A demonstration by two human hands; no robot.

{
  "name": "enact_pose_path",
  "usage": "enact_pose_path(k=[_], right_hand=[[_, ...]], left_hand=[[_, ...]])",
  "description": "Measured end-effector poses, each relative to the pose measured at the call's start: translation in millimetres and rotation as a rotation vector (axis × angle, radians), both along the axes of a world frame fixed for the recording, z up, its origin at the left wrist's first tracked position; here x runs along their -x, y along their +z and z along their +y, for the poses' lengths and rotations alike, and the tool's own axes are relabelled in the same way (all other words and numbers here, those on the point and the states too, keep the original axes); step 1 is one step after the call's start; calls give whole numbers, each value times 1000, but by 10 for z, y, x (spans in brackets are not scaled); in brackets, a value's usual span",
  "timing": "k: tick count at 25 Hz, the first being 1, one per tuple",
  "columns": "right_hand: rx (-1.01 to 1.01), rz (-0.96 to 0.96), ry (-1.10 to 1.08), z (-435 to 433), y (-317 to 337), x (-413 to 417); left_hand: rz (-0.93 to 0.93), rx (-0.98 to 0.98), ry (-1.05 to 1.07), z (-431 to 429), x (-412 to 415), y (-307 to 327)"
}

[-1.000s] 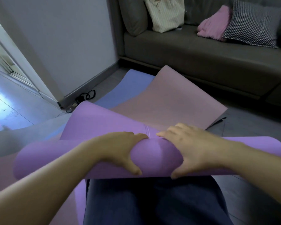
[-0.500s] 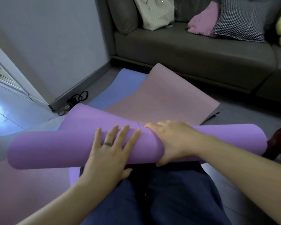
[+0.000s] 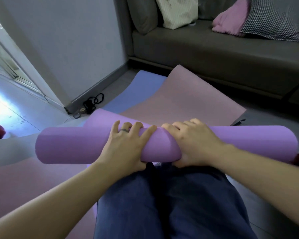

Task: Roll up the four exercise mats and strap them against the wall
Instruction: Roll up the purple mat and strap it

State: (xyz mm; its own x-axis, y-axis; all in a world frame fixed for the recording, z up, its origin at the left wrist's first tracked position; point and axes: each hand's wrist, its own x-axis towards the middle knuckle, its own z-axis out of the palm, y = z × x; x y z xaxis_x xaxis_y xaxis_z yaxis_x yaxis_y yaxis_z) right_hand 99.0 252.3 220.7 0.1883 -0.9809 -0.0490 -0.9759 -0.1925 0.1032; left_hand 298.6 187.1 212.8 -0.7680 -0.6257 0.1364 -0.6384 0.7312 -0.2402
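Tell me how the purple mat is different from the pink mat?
The purple mat is mostly rolled into a tube; the pink mat lies spread out. The left hand and right hand grip the purple mat; neither touches the pink mat. Both are plain exercise mats.

Wraps left hand [image 3: 126, 147] back over purple mat roll [image 3: 72, 147], fingers curled onto far side, thumb underneath; flat on top with fingers spread half a second ago. Rolls further forward: loose flap [image 3: 102, 118] beyond roll shorter than a second ago, roll looks fatter. Curls right hand [image 3: 195, 144] fingertips tighter over far edge.
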Motion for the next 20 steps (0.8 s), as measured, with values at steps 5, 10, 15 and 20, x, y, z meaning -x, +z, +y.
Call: enact_pose_path(k=[5, 10, 15, 20], right_hand=[[-375, -164, 100, -42, 543, 77], [-717, -396, 49, -21, 462, 6], [-726, -390, -23, 53, 464, -25], [-14, 60, 96, 535, 206, -43]], left_hand=[[-161, -197, -11, 208, -71, 551], [-222, -629, 1, 207, -114, 596], [-230, -946, 51, 48, -168, 415], [-247, -1295, 138, -344, -69, 384]])
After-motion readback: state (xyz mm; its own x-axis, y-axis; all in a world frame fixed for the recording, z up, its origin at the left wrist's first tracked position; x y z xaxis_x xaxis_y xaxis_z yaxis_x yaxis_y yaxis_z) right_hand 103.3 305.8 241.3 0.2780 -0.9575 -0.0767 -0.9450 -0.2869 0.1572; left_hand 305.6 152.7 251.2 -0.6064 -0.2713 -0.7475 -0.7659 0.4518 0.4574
